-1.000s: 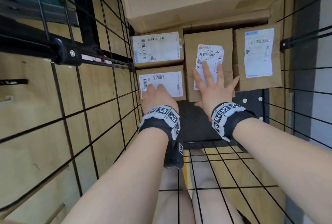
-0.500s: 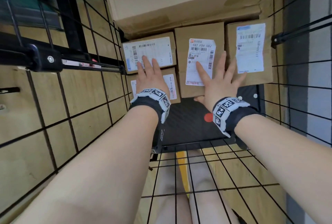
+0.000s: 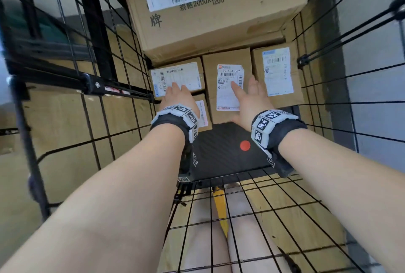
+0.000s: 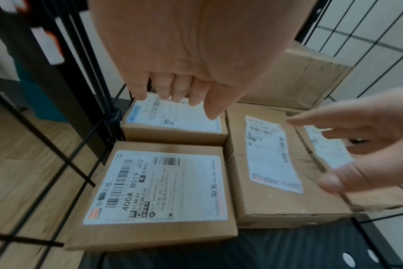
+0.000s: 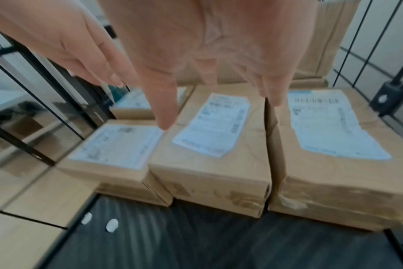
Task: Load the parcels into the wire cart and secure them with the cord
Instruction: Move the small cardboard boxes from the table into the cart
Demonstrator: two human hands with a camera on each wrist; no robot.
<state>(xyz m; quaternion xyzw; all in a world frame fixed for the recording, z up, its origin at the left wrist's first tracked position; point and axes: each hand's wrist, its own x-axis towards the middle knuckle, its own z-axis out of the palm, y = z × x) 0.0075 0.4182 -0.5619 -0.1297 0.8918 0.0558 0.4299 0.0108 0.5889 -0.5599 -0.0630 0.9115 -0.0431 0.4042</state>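
Several brown labelled parcels lie on the black floor (image 3: 219,154) of the wire cart (image 3: 94,85). Against the left wall are a far small parcel (image 3: 177,75) (image 4: 173,118) and a near small parcel (image 3: 205,117) (image 4: 159,189). Beside them are a middle parcel (image 3: 228,58) (image 5: 214,145) and a right parcel (image 3: 277,71) (image 5: 334,145). A large carton (image 3: 214,9) sits on top at the back. My left hand (image 3: 178,90) (image 4: 177,98) hangs loosely over the far small parcel's label. My right hand (image 3: 245,88) (image 5: 196,102), fingers spread, hovers over the middle parcel. Neither holds anything.
Wire mesh walls close in on the left, right and front. Twin black strands run from a black fitting (image 3: 303,61) on the right wall up to the right. A red dot (image 3: 245,145) marks the bare floor strip. A yellow strap (image 3: 221,211) and legs show through the front mesh.
My left hand has moved from the near small parcel to over the far one. My right hand has lifted slightly off the middle parcel's label. The head view has tilted up.
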